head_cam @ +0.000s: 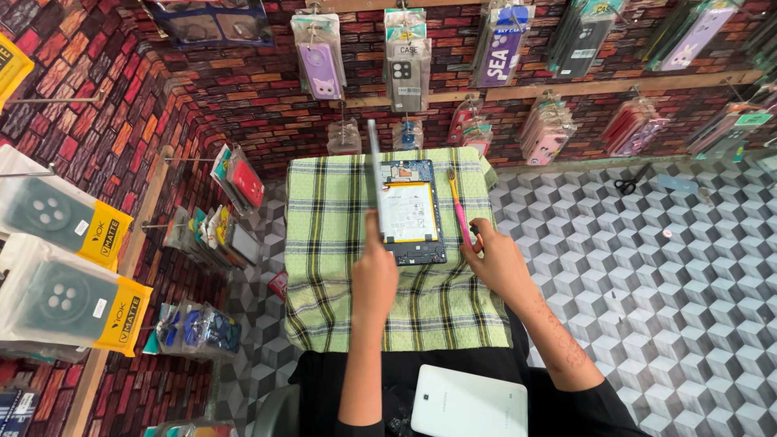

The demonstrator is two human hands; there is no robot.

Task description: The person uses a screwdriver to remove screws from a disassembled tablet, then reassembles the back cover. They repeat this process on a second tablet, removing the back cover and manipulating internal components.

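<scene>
Brick-patterned walls [243, 89] close in the stall from nine through twelve o'clock, hung with bagged phone cases [405, 65]; at three o'clock I see a floor [647, 267] of grey cube pattern. At centre I have a green checked cloth [340, 275] spread over a small table.

On the cloth lies an opened tablet [411, 212], back off, its white battery and dark boards bare, just past my hands at twelve o'clock. A white back cover [468, 403] rests on my lap at six o'clock.

My left hand [374, 271] is closed around the lower end of a thin grey panel [375, 174], held upright on edge along the tablet's left side. I judge this panel light, stiff and brittle, likely glass-faced and slick; it wants gripping by its edges, low and steady, never flexed.

My right hand [495, 260] rests on the cloth at the tablet's lower right, fingers curled; whether it pinches anything I cannot tell. Just beside it, at its eleven o'clock, lies a pink toothbrush [458, 206]. Scissors [625, 184] lie on the floor, well apart at two o'clock.
</scene>
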